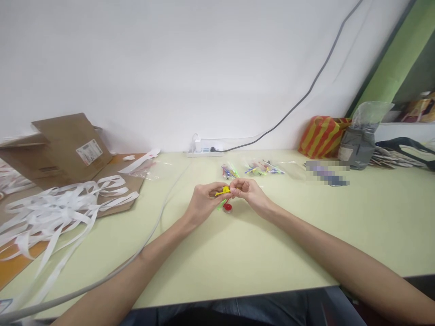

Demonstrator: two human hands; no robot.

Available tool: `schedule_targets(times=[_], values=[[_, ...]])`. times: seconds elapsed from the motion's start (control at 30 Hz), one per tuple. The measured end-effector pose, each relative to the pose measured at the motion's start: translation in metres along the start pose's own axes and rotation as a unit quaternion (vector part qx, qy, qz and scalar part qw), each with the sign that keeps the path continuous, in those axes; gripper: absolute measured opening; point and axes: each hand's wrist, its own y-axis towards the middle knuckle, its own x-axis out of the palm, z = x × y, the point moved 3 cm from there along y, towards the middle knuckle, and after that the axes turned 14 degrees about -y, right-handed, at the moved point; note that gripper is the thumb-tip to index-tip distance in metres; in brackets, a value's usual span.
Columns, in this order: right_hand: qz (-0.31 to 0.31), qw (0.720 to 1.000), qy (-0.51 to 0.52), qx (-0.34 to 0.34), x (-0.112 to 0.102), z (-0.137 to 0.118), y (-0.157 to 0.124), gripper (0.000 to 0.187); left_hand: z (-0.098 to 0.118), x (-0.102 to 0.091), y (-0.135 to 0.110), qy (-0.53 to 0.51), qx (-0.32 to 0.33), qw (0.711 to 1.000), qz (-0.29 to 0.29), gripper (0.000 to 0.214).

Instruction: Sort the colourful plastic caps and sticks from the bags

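Observation:
Between both hands, above the middle of the table, is a small yellow plastic piece (pixel 224 190) with a thin stem. My left hand (pixel 205 198) pinches it from the left, the stem lying along the fingers. From the other side, the fingertips of my right hand (pixel 249 191) close on its right end. Just below the hands, a round red piece (pixel 228 207) rests on the table, with a bit of bright green plastic (pixel 221 205) beside it, partly hidden by my left hand. The exact kind of these small parts is too small to make out.
Behind the hands lie bags of colourful plastic parts (pixel 230 171) and a power strip (pixel 205 153). An open cardboard box (pixel 73 149) and tangled white strips (pixel 57 208) cover the left. A grey cable (pixel 158 222) crosses the table. A striped bag (pixel 321 136) stands back right.

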Motion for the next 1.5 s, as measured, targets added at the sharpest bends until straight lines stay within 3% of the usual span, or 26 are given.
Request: schedule_targets(times=[0.2,0.3,0.4,0.5,0.6,0.77,0.83,0.93,1.07,1.13,1.23,1.5], values=[[0.043,0.991,-0.118,-0.046,-0.003,-0.003,0.0,0.036,0.003,-0.002,-0.003,0.064,0.065,0.994,-0.061,0.022],[0.077,0.976,-0.182,-0.089,-0.004,-0.006,-0.002,0.029,0.005,-0.002,-0.003,0.094,0.101,0.989,-0.057,0.02],[0.088,0.973,-0.179,-0.113,-0.002,-0.009,-0.003,0.022,0.011,-0.001,-0.003,0.118,0.135,0.983,-0.045,0.019],[0.106,0.962,-0.208,-0.144,-0.002,-0.012,-0.006,0.016,0.013,-0.001,-0.002,0.122,0.135,0.983,-0.038,0.017],[0.122,0.922,-0.304,-0.207,-0.002,-0.018,-0.01,0.008,0.01,-0.003,-0.001,0.087,0.084,0.993,-0.022,0.019],[0.11,0.819,-0.48,-0.293,-0.008,-0.025,-0.01,0.013,0.007,-0.001,-0.001,0.032,0.004,0.999,-0.03,0.05],[0.124,0.802,-0.513,-0.279,-0.024,-0.026,-0.004,0.012,0.008,0.001,-0.002,0.063,0.002,0.997,-0.039,0.057],[0.13,0.804,-0.547,-0.193,-0.06,-0.024,0.006,0.009,0.006,0.001,-0.002,0.144,0.011,0.988,-0.05,0.058],[-0.022,0.823,-0.561,-0.083,-0.094,-0.014,0.009,0.008,-0.002,-0.004,0.0,0.208,0.039,0.976,-0.058,0.052],[-0.096,0.829,-0.547,-0.067,-0.097,-0.011,0.005,0.009,-0.004,-0.007,0.002,0.224,0.055,0.971,-0.057,0.051],[-0.143,0.826,-0.542,-0.059,-0.091,-0.007,0.002,0.009,-0.004,-0.01,0.004,0.237,0.071,0.967,-0.057,0.054],[-0.085,0.777,-0.613,-0.114,-0.075,-0.005,0.004,0.01,-0.003,-0.011,0.006,0.255,0.093,0.961,-0.058,0.045]])
